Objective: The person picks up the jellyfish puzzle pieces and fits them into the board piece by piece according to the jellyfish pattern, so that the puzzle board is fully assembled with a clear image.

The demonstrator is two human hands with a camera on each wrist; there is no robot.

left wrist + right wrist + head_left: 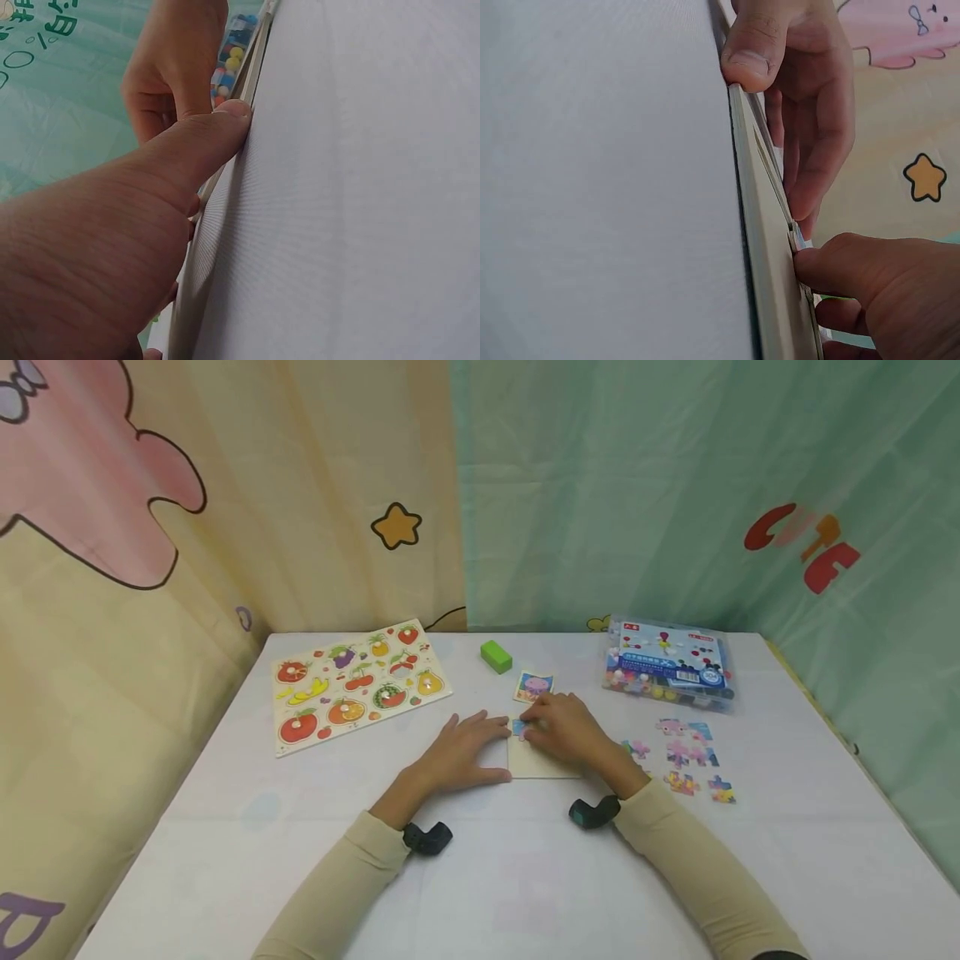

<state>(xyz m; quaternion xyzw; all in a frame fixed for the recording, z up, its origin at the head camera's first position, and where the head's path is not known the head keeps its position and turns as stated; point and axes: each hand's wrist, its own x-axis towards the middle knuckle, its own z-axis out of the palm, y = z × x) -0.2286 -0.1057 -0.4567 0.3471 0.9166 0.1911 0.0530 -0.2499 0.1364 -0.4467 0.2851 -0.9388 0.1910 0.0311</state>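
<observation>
A pale square board lies on the table between the hands. Against its left side rests my left hand, fingers extended and thumb at the near corner; the left wrist view shows that hand with its thumb at the board's edge. My right hand reaches over the board and pinches a small blue and pink puzzle piece at the board's far left part. The right wrist view has the right thumb and curled fingers on the piece, partly hidden.
A picture card and a green block lie beyond the board. A fruit board is at the back left, a clear plastic box at the back right. Loose puzzle pieces lie right of the board.
</observation>
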